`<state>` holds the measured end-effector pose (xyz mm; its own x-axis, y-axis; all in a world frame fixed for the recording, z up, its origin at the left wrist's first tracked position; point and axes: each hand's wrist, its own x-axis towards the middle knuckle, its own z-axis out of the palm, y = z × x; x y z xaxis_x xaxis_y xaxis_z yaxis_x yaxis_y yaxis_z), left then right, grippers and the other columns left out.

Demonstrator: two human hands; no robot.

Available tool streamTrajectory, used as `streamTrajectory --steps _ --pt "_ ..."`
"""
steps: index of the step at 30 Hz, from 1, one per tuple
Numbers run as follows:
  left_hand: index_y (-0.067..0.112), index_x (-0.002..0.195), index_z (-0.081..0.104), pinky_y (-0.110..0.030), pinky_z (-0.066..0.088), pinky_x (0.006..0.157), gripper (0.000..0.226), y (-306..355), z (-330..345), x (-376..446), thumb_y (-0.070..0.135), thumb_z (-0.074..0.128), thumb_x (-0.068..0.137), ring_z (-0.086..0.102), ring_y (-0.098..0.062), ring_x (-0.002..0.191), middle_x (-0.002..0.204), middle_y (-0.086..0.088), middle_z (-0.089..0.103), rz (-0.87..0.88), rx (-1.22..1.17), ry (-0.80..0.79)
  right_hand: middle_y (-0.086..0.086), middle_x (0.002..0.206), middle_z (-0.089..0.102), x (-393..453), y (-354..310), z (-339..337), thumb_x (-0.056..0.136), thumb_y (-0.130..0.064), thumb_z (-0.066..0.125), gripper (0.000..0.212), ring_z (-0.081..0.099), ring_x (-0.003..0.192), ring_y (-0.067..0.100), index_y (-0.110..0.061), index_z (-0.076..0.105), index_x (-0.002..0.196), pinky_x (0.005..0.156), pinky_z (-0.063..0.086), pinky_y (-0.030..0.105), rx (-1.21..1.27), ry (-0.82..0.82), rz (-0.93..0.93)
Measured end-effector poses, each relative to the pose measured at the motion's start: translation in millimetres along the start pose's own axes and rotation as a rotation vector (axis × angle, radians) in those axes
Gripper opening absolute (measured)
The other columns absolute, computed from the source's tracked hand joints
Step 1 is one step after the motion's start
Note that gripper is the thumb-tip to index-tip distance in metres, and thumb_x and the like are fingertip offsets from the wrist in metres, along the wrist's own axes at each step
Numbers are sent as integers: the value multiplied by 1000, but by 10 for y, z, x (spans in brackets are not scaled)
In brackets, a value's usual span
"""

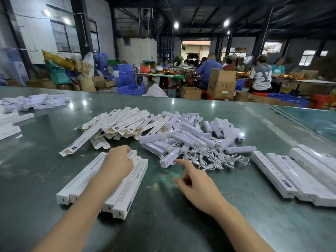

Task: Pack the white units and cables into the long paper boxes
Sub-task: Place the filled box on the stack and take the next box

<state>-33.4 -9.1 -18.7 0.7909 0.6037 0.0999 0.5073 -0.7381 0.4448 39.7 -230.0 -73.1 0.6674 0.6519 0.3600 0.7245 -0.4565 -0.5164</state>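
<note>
A heap of white units lies mid-table, with a tangle of white cables in front of it. Flat unfolded paper boxes are piled to the left of the heap. Several long paper boxes lie side by side near me. My left hand rests on their far ends, its fingers bent over the box tops. My right hand hovers over bare table, index finger stretched toward the nearest white unit, the other fingers loosely curled, holding nothing.
A row of long boxes lies at the right. More white boxes are stacked at the far left. The green table ends beyond the heap. People work at benches among cardboard cartons and blue crates behind.
</note>
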Motion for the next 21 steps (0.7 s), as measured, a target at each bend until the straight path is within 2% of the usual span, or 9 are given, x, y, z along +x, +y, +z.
streamTrajectory --steps 2,5,7,9,12,14,18,21 --pt "18 135 53 -36 47 90 40 32 -1 -14 11 49 96 55 -26 117 134 -6 57 4 118 5 -14 71 50 6 0 3 95 -39 51 43 45 71 6 -38 37 136 67 38 27 -15 6 -5" --pt "18 119 56 -32 42 77 31 104 -24 -50 7 44 93 56 -24 101 121 -5 61 13 310 -10 -14 71 50 4 3 -4 95 -38 50 40 45 71 7 -38 41 134 68 39 28 -29 16 -4" --pt "15 121 54 -32 40 81 28 145 -13 -63 10 44 95 55 -25 111 123 -5 59 37 412 -22 -13 72 51 -3 2 -9 95 -38 51 38 45 73 7 -38 43 132 71 41 29 -26 18 -7" --pt "12 126 48 -35 40 91 28 161 26 -75 23 41 101 50 -26 121 130 -8 54 70 448 -39 -14 72 51 -5 5 -10 95 -37 51 37 45 73 7 -38 45 131 73 42 28 -14 22 -7" --pt "7 144 28 -40 34 105 60 134 108 -117 49 36 102 36 -27 135 145 -10 39 70 461 -92 -14 70 50 4 16 -6 95 -37 51 36 45 73 8 -36 47 131 72 40 28 -13 24 -6" --pt "4 151 12 -41 29 110 78 110 158 -150 57 34 100 27 -27 142 155 -11 26 62 466 -101 -13 69 50 4 20 -3 95 -37 51 35 44 73 9 -36 47 130 71 40 28 -14 25 -10" --pt "2 154 -4 -44 21 116 83 116 177 -185 58 27 101 11 -28 150 164 -14 3 49 489 -120 -13 67 49 0 25 0 95 -35 51 33 43 71 9 -35 49 128 70 39 28 -12 29 -8" --pt "3 154 -6 -45 19 116 82 112 168 -200 57 27 101 9 -27 151 164 -15 -3 54 478 -135 -13 67 48 -10 32 -2 95 -34 51 30 44 71 9 -35 51 125 70 39 28 -10 36 1"
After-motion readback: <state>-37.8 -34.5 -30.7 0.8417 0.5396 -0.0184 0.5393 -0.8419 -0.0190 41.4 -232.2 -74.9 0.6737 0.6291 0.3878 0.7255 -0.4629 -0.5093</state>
